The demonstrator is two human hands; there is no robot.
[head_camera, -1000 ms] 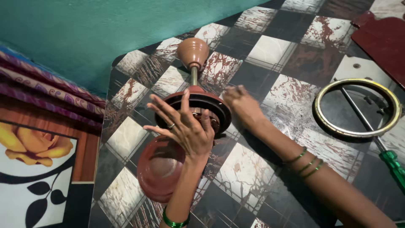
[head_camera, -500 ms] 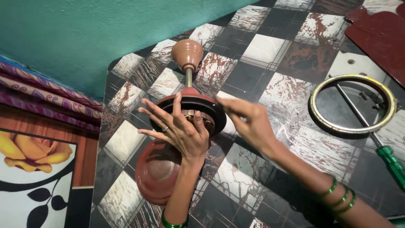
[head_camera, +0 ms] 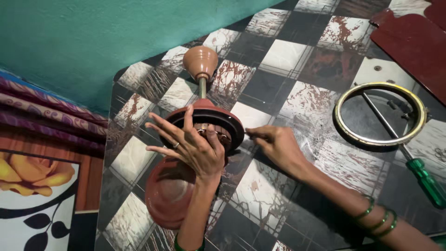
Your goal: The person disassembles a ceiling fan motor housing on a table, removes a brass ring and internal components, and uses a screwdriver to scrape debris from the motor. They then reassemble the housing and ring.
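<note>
A maroon ceiling-fan motor lies on the checkered tile floor. Its short rod ends in a tan cup that points toward the wall. A round maroon cover sits at the motor's near side. My left hand rests on top of the motor with fingers spread. Just right of the motor's rim, my right hand has its fingertips pinched together. Whatever is between them is too small to make out. Green bangles are on both wrists.
A brass-coloured ring lies on the floor at the right, over a grey metal plate. A green-handled screwdriver reaches across it. A dark red fan blade is at the top right. A teal wall and striped cloth border the left.
My right hand has drawn back from the top of the motor to its right rim. My left hand has stayed on the motor with fingers spread.
</note>
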